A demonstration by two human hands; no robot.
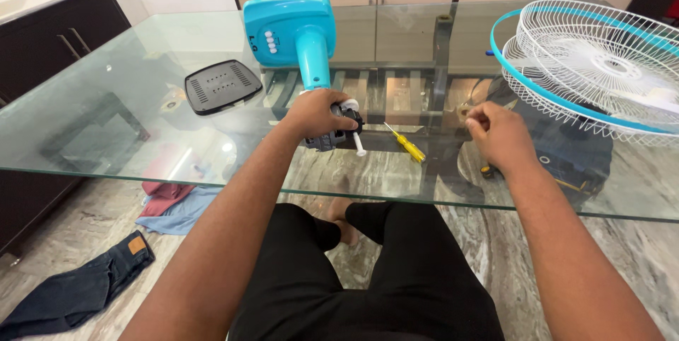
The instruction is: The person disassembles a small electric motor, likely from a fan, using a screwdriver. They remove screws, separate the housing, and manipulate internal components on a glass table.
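Observation:
A turquoise table-fan body (291,32) lies on the glass table (127,100), its neck pointing toward me. At the neck's near end my left hand (316,112) grips the dark motor block (338,134), from which a white shaft sticks out. A small yellow-handled screwdriver (408,145) rests on the glass between my hands. My right hand (498,134) hovers to its right, fingertips pinched together; whether something tiny is in them I cannot tell.
A white wire fan guard with a turquoise rim (594,68) lies at the right. A dark vented cover plate (221,85) sits at the left. Clothes lie on the marble floor under the glass. Wooden cabinets stand behind the table.

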